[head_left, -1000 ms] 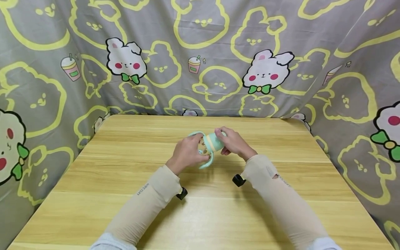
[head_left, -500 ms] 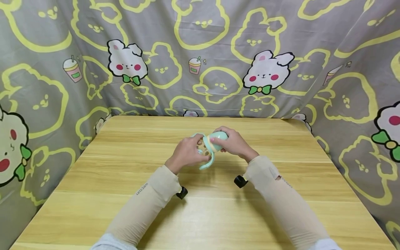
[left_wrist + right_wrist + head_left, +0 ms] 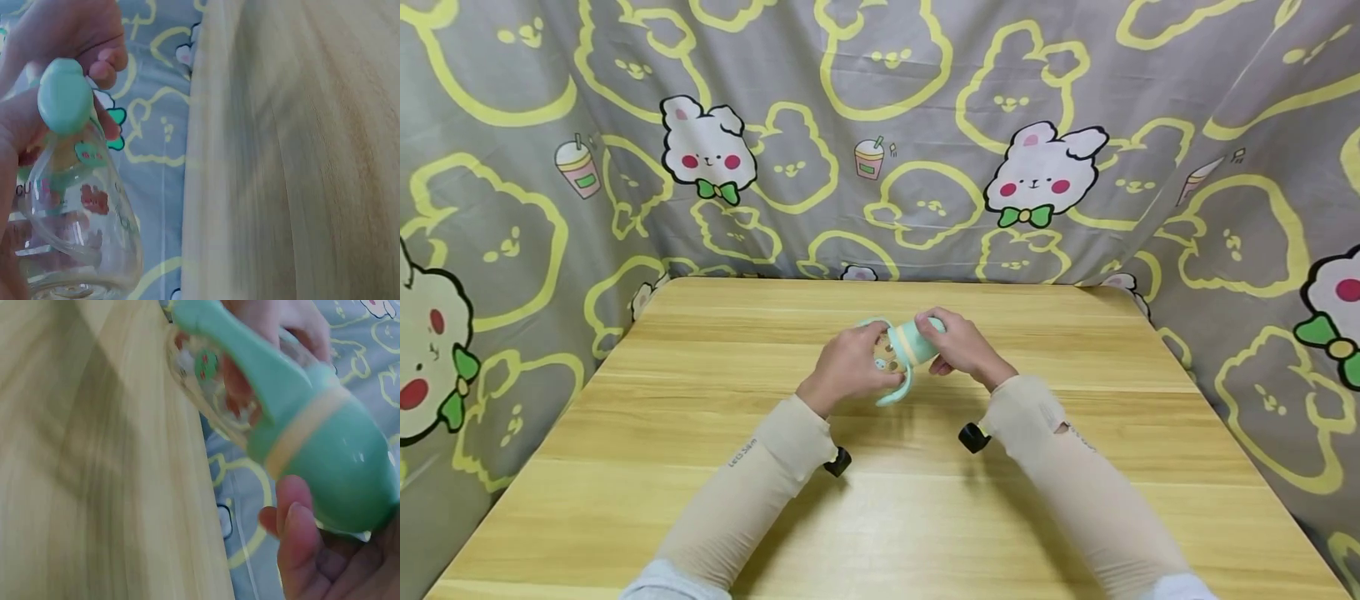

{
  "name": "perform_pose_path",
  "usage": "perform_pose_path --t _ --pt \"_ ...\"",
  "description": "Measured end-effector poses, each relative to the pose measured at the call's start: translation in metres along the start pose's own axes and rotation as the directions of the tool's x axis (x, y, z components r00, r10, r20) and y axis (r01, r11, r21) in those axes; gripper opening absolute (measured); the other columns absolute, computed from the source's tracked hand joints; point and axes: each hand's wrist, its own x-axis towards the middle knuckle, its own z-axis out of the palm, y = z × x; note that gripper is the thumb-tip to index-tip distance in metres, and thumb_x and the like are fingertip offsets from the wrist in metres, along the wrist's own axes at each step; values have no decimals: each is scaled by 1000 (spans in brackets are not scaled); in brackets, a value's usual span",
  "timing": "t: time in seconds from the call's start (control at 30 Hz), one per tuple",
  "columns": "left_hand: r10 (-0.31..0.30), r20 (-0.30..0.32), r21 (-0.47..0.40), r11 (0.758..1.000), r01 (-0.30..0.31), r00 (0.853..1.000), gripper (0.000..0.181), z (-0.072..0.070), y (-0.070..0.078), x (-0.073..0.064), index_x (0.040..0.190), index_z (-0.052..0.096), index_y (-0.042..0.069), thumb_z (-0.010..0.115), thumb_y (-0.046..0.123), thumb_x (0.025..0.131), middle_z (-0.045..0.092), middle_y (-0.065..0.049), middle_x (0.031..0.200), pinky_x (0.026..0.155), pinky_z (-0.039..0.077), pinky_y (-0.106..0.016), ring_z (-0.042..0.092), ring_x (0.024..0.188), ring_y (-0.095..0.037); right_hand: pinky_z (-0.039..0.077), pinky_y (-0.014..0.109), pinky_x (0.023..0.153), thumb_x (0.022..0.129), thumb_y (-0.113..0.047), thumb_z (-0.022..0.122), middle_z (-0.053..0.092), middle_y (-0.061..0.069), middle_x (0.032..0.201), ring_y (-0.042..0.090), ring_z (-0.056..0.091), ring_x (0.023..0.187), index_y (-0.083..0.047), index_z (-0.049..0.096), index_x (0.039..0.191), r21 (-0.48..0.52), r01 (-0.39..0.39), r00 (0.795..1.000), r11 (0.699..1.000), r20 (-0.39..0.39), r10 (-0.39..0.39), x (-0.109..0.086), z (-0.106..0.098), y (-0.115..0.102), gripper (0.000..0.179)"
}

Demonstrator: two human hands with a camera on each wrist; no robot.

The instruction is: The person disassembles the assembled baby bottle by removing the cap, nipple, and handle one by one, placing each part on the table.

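Both hands hold a tilted baby bottle above the table. My left hand [image 3: 850, 364] grips its clear body [image 3: 87, 206], printed with small cartoon pictures; a thin tube shows inside. Two mint-green handles [image 3: 897, 394] stick out from the collar. The bottle's rounded mint cap [image 3: 350, 459], with a beige band [image 3: 307, 430] at its base, points right toward my right hand [image 3: 964, 346]. That hand holds the cap, thumb across its upper side and fingers curled beneath. A handle end [image 3: 65, 97] faces the left wrist camera. Left fingers hide part of the body.
The wooden table [image 3: 880, 517] spreads below both arms. A grey curtain [image 3: 925, 242] with yellow outlines and rabbits hangs behind and on both sides. Black wrist cameras [image 3: 974, 436] jut inward from the beige sleeves [image 3: 745, 492].
My right thumb has shifted from beside the beige band up toward the cap's rounded end, much as it lay a second ago. My left hand and the bottle stay nearly in place.
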Motion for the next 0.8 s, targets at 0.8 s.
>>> perform_pose_path --t 0.8 --pt "-55 107 -163 984 72 993 66 -9 -4 2 124 57 9 76 44 70 66 -7 99 70 51 -32 61 81 -17 51 33 56 89 -37 70 60 16 93 26 56 67 -12 61 117 64 97 995 993 -35 -95 2 -1 2 39"
